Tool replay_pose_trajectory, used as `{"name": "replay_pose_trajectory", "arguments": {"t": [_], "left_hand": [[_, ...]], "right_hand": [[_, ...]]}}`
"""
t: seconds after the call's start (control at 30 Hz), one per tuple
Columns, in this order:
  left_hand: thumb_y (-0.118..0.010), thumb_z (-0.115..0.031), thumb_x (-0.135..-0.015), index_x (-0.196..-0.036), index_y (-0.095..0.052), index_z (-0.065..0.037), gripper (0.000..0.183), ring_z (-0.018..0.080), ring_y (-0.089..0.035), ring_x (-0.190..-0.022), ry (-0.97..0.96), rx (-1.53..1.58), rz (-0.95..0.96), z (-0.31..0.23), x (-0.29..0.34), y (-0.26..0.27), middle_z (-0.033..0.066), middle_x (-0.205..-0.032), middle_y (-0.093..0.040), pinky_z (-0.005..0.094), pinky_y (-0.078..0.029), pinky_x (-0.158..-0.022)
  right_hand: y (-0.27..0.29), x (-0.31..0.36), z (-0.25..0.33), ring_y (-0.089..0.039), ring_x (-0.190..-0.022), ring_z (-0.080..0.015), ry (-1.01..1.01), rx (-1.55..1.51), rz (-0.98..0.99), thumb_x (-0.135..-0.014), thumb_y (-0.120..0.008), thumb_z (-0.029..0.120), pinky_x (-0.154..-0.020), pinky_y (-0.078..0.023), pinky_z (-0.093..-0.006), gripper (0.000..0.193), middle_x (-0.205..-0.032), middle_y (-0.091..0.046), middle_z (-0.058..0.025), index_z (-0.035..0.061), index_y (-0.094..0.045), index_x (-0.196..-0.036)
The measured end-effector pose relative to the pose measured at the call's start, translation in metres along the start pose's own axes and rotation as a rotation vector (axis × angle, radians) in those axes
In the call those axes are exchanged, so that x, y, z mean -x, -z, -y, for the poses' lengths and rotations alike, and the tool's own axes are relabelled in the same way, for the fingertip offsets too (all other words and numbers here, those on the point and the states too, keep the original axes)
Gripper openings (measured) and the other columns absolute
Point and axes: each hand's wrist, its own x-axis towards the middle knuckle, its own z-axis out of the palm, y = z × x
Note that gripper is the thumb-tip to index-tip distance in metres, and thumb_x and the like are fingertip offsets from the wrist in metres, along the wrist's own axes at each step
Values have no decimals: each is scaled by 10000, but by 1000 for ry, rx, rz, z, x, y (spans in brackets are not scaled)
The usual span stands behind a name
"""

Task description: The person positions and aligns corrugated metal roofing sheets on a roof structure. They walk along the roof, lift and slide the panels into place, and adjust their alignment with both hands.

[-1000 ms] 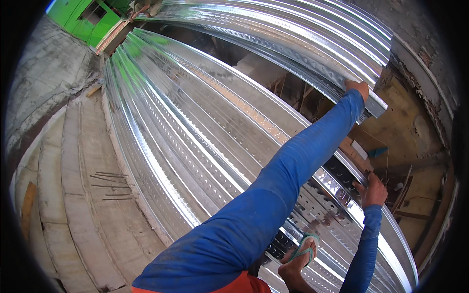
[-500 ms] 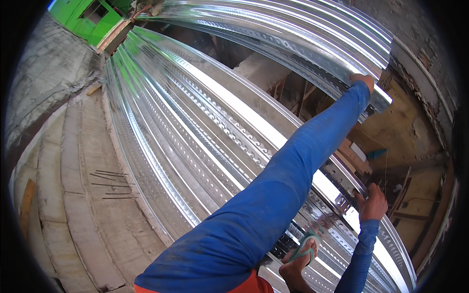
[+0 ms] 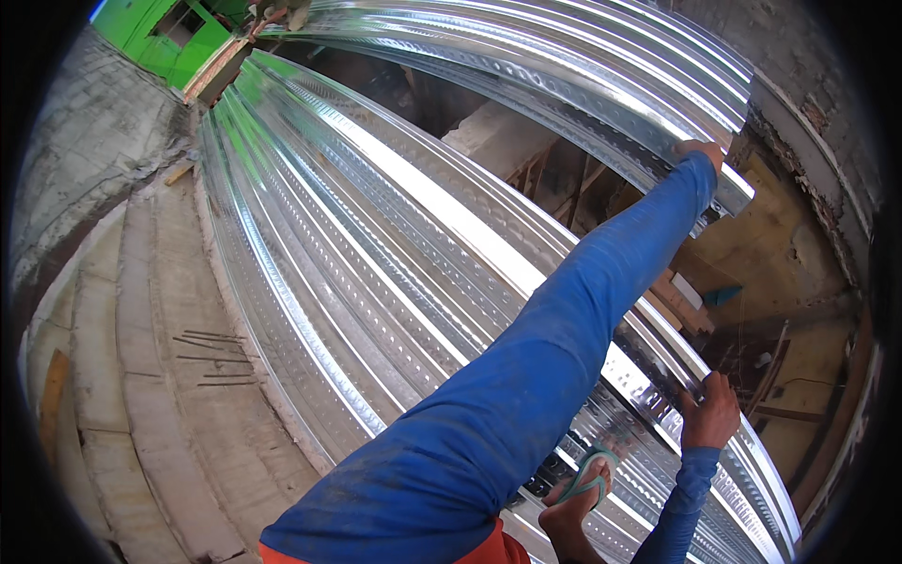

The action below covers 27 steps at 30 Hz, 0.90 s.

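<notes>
I see the left hand (image 3: pixel 703 155) at two o'clock, holding the end of the upper metal sheeting (image 3: pixel 583 80), which arches from eleven to two. The right hand (image 3: pixel 711 414), at four, bends at the edge of the lower metal sheeting (image 3: pixel 376 273) — whether gripping, I cannot tell. A sandalled foot (image 3: pixel 586 487) rests at five.

We see bright light flare into blown-out white bands along the galvanized steel decking (image 3: pixel 460 219), whose far end reflects the green wall (image 3: pixel 141 47). The opening (image 3: pixel 557 183) beside its edge lies in deep shadow. Our fisheye view bows straight lines, blackening at the corners.
</notes>
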Motion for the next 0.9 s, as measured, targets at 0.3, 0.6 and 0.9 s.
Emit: {"name": "replay_pose_trajectory", "arguments": {"t": [0.3, 0.6, 0.9], "left_hand": [[-498, -264, -871, -1247, -493, -87, 415, 267, -484, -1164, -34, 140, 203, -18, -4, 27, 77, -1269, -507, 502, -278, -1007], [-647, -200, -778, -1058, -637, -133, 288, 256, -567, -1055, -42, -136, 122, -20, -15, 25, 34, -1115, -611, 429, -460, -847], [-282, -391, -927, -1352, -323, -57, 542, 223, -354, -1274, 25, -106, 505, -24, 1, 20, 122, -1382, -358, 508, -182, -1065]], "right_hand": [[12, 20, 4, -522, -676, -277, -43, 25, -36, -592, -717, 177, -584, -420, -404, 264, -724, -522, -68, 86, -491, -692], [40, 34, 23, -499, -672, -269, -74, 24, -4, -599, -696, 152, -595, -403, -390, 233, -728, -499, -68, 90, -494, -699], [82, 50, 38, -477, -674, -261, -163, -35, 35, -575, -681, 102, -603, -393, -376, 194, -720, -480, -54, 104, -500, -645]]}}
